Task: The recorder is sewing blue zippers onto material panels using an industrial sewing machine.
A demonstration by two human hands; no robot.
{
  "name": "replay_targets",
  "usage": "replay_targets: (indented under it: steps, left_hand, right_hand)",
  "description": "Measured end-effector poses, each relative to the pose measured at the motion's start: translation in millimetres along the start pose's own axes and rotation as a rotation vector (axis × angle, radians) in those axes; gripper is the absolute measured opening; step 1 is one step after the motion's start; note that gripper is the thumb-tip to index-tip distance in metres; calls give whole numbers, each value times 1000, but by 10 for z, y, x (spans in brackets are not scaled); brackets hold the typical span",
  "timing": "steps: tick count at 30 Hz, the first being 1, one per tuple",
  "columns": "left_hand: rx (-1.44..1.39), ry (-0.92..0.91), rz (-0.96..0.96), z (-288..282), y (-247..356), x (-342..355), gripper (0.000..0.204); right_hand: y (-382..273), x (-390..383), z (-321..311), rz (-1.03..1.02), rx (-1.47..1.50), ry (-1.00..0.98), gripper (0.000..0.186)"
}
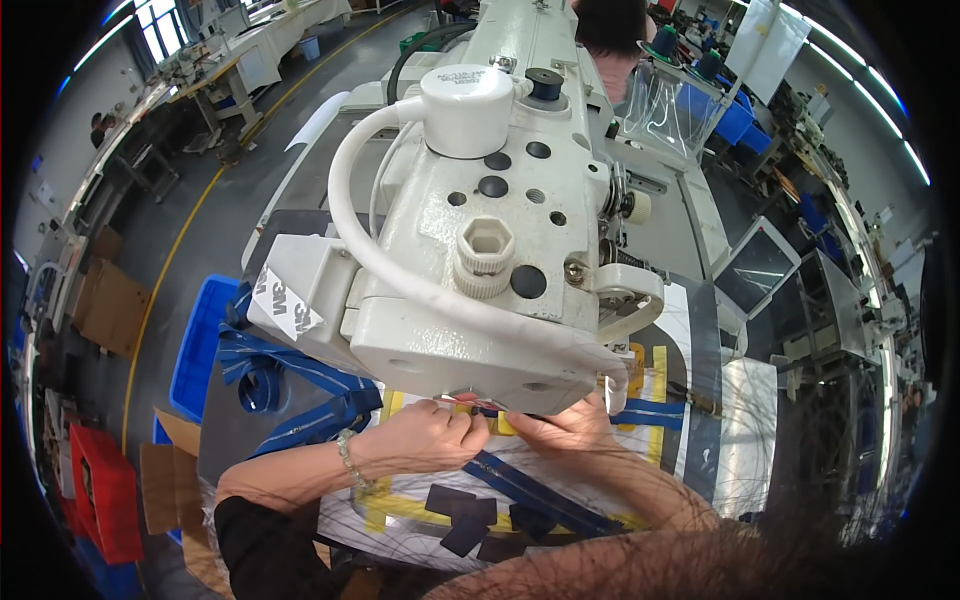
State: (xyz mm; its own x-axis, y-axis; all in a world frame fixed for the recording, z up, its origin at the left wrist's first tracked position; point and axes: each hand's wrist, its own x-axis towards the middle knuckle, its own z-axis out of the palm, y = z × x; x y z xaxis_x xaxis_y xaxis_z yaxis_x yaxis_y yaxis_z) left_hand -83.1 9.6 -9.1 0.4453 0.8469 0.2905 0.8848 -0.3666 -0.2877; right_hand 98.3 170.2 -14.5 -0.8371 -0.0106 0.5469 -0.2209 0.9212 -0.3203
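Observation:
Under the front of a white sewing machine head (470, 330), my left hand (435, 435), wearing a bead bracelet, has curled fingers pinched around something too small to make out. My right hand (560, 425) has its thumb at a small yellow piece (505, 423), with its other fingertips partly hidden by the machine; what it grips is unclear. A small red piece (462, 396) shows between the hands. Blue zipper tape (525, 490) runs diagonally below them over a yellow-edged white template (420, 515) bearing dark patches (462, 530). More tape (310, 425) lies bundled at left.
At left stand a blue bin (197, 350), cardboard boxes (160, 470) and a red crate (100, 500). A screen (755, 262) is at right. Thread cones (662, 45) and a person in pink (605, 65) are behind the machine. A yellow floor line (170, 245) borders other workbenches.

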Motion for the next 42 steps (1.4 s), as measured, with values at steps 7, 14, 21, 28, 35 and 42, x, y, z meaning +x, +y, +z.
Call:
replay_targets:
  steps: [7,14,21,28,35,42]
  left_hand:
    - [-51,102,130,-96,-19,-33,17]
    - [-210,87,240,-99,102,-33,32]
    - [-438,47,204,76,199,-132,41]
    - [-457,-68,170,80,184,-131,46]
    - [-395,106,140,221,282,-158,46]
    - [-382,110,130,265,312,-176,48]
  right_hand:
    - [-105,-104,10,13,-58,-125,26]
    - [-80,-162,14,-1,-33,-214,23]
    - [-119,-156,10,90,-46,-102,27]
    - [-66,-230,52,201,-21,-120,30]
    - [-42,-346,70,205,-15,-169,29]
    - [-13,-353,76,171,-49,-187,32]
